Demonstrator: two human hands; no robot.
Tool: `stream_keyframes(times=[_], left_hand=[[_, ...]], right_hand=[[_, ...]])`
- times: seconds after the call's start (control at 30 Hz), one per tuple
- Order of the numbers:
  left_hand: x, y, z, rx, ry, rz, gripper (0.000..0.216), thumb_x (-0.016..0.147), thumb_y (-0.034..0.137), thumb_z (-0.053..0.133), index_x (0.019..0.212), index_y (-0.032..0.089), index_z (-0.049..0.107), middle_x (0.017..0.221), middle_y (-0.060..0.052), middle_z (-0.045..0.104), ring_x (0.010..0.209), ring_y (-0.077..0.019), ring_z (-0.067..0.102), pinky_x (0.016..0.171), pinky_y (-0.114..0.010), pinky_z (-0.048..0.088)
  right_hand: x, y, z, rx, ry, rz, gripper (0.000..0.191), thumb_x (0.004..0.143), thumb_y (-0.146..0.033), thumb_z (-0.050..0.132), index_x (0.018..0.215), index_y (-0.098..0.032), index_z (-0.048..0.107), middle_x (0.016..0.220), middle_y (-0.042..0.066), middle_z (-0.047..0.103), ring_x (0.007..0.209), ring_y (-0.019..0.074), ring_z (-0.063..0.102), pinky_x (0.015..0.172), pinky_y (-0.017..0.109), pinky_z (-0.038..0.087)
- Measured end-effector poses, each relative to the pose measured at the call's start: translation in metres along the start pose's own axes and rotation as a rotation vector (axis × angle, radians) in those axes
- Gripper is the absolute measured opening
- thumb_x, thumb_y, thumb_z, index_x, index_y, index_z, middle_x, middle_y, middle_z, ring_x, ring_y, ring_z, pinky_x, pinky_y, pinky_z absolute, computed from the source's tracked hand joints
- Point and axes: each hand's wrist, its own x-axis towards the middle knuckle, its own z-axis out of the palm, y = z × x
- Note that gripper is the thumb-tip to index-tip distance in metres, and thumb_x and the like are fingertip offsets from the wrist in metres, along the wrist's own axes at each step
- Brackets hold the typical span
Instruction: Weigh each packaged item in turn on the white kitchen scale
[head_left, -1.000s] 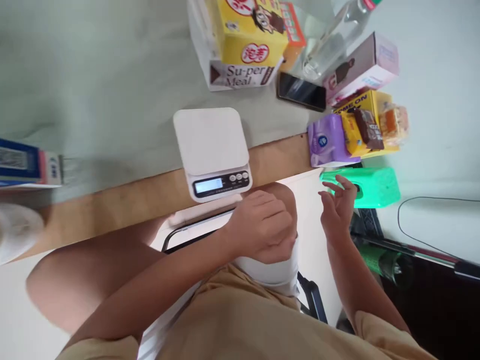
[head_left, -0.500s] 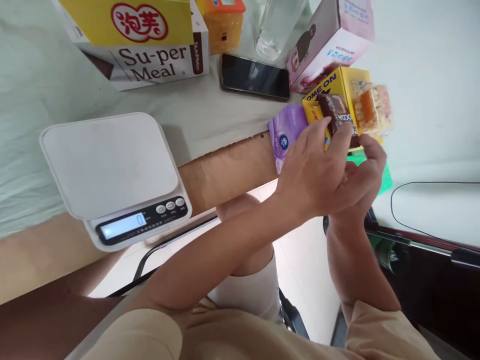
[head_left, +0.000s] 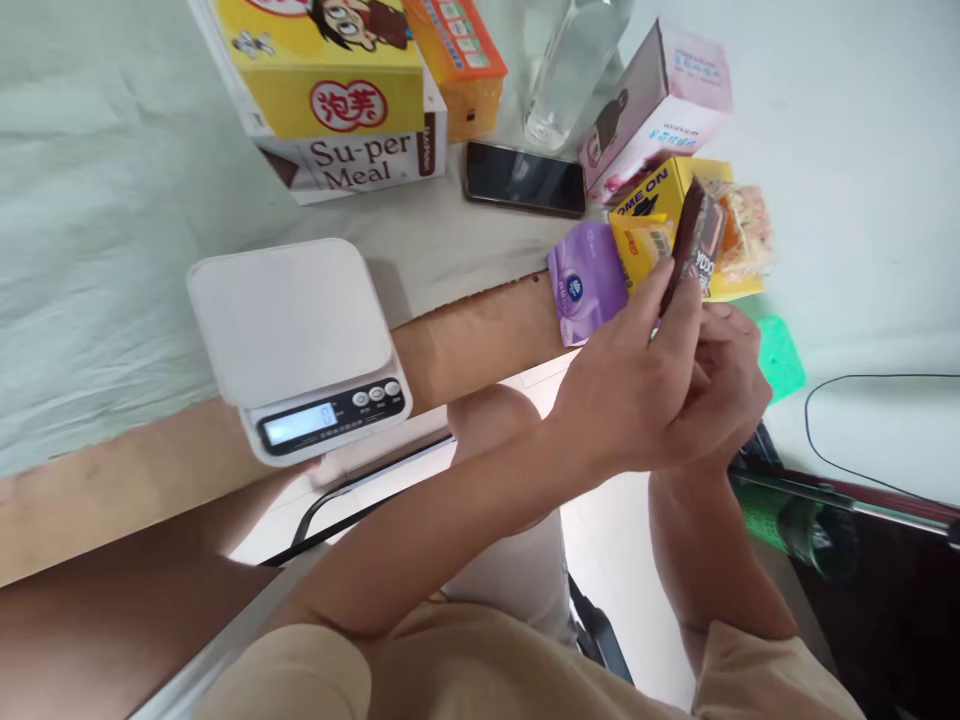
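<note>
My left hand [head_left: 630, 395] and my right hand [head_left: 731, 365] meet just off the table's right end, both closed around the lower end of a brown snack bar [head_left: 696, 240]. The bar stands almost upright, lifted in front of a yellow "COME ON" box [head_left: 646, 205]. A purple packet [head_left: 585, 280] lies just left of my left fingers. A clear-wrapped pastry [head_left: 746, 230] rests on the yellow box behind the bar. A white kitchen scale [head_left: 289, 315] sits to the left with nothing on its plate and its display lit.
On the pale green cloth [head_left: 97, 250] stand a "Su-per Meal" box [head_left: 352, 165] with a yellow box [head_left: 322, 60] on it, an orange box [head_left: 457, 55], a clear bottle [head_left: 566, 60], a pink box [head_left: 660, 95] and a black phone [head_left: 525, 180]. A green stool [head_left: 780, 355] stands beyond the wooden table edge [head_left: 465, 340].
Both hands went from my lap to the snack pile at the right. They closed on the brown bar and lifted it off the yellow box, tilting it upright.
</note>
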Motion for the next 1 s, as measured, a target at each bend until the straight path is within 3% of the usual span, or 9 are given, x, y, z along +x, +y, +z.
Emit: stream_keyframes(times=[0.1, 0.2, 0.3, 0.4, 0.5, 0.63, 0.73, 0.87, 1.0], left_hand=[[-0.029, 0.007, -0.035, 0.045, 0.010, -0.042, 0.065, 0.110, 0.046, 0.038, 0.164, 0.010, 0.038, 0.176, -0.022, 0.042, 0.165, -0.0311, 0.047, 0.131, -0.048, 0.054], [-0.059, 0.006, -0.078, 0.172, 0.071, -0.096, 0.069, 0.111, 0.055, 0.032, 0.165, 0.012, 0.038, 0.173, -0.023, 0.046, 0.164, -0.0327, 0.048, 0.132, -0.055, 0.052], [-0.083, 0.000, -0.120, 0.341, 0.108, -0.156, 0.074, 0.110, 0.059, 0.032, 0.159, 0.006, 0.046, 0.168, -0.026, 0.052, 0.161, -0.0362, 0.049, 0.135, -0.057, 0.045], [-0.101, -0.006, -0.157, 0.462, 0.185, -0.258, 0.066, 0.109, 0.059, 0.036, 0.151, 0.013, 0.058, 0.160, -0.019, 0.063, 0.154, -0.0356, 0.055, 0.133, -0.056, 0.044], [-0.115, -0.014, -0.185, 0.531, 0.288, -0.358, 0.060, 0.109, 0.058, 0.034, 0.137, 0.017, 0.068, 0.143, -0.016, 0.074, 0.140, -0.0358, 0.064, 0.123, -0.057, 0.051], [-0.128, -0.027, -0.204, 0.546, 0.352, -0.435, 0.056, 0.111, 0.058, 0.032, 0.118, 0.021, 0.073, 0.120, -0.013, 0.082, 0.123, -0.0339, 0.071, 0.108, -0.054, 0.055], [-0.134, -0.032, -0.212, 0.519, 0.362, -0.452, 0.055, 0.112, 0.059, 0.034, 0.107, 0.022, 0.074, 0.113, -0.010, 0.082, 0.117, -0.0323, 0.069, 0.109, -0.054, 0.051], [-0.143, -0.037, -0.235, 0.509, 0.390, -0.424, 0.054, 0.112, 0.061, 0.037, 0.107, 0.024, 0.076, 0.119, -0.010, 0.078, 0.114, -0.0307, 0.065, 0.109, -0.055, 0.050], [-0.153, -0.056, -0.275, 0.483, 0.417, -0.311, 0.056, 0.110, 0.069, 0.036, 0.104, 0.029, 0.074, 0.108, -0.008, 0.076, 0.102, -0.0287, 0.066, 0.095, -0.055, 0.054]], right_hand=[[-0.014, -0.024, 0.013, 0.185, -0.014, -0.087, 0.033, 0.090, -0.041, 0.076, 0.120, -0.030, 0.084, 0.125, 0.011, 0.063, 0.130, 0.0262, 0.065, 0.102, 0.047, 0.067], [-0.027, -0.047, 0.037, 0.256, -0.197, -0.126, 0.035, 0.093, -0.037, 0.073, 0.126, -0.029, 0.083, 0.131, 0.012, 0.064, 0.131, 0.0268, 0.068, 0.114, 0.052, 0.063], [-0.036, -0.071, 0.068, 0.255, -0.344, -0.147, 0.035, 0.097, -0.040, 0.069, 0.126, -0.026, 0.081, 0.134, 0.013, 0.067, 0.130, 0.0271, 0.069, 0.114, 0.052, 0.064], [-0.042, -0.095, 0.101, 0.259, -0.446, -0.197, 0.037, 0.101, -0.047, 0.064, 0.122, -0.023, 0.082, 0.129, 0.013, 0.071, 0.124, 0.0247, 0.071, 0.106, 0.045, 0.067], [-0.049, -0.115, 0.131, 0.237, -0.555, -0.227, 0.038, 0.103, -0.049, 0.060, 0.118, -0.021, 0.083, 0.122, 0.012, 0.074, 0.115, 0.0224, 0.073, 0.101, 0.042, 0.068], [-0.055, -0.130, 0.159, 0.111, -0.710, -0.183, 0.034, 0.102, -0.045, 0.059, 0.115, -0.025, 0.083, 0.119, 0.011, 0.073, 0.116, 0.0223, 0.072, 0.096, 0.040, 0.067], [-0.055, -0.134, 0.167, 0.064, -0.756, -0.123, 0.030, 0.099, -0.039, 0.061, 0.113, -0.025, 0.084, 0.121, 0.011, 0.073, 0.109, 0.0207, 0.072, 0.086, 0.036, 0.066], [-0.049, -0.131, 0.158, 0.040, -0.757, -0.102, 0.029, 0.096, -0.038, 0.064, 0.112, -0.024, 0.084, 0.122, 0.009, 0.075, 0.082, 0.0135, 0.068, 0.069, 0.030, 0.060], [-0.034, -0.123, 0.158, 0.162, -0.603, -0.076, 0.032, 0.102, -0.047, 0.060, 0.109, -0.022, 0.078, 0.099, 0.006, 0.076, 0.056, 0.0090, 0.052, 0.057, 0.031, 0.047]])
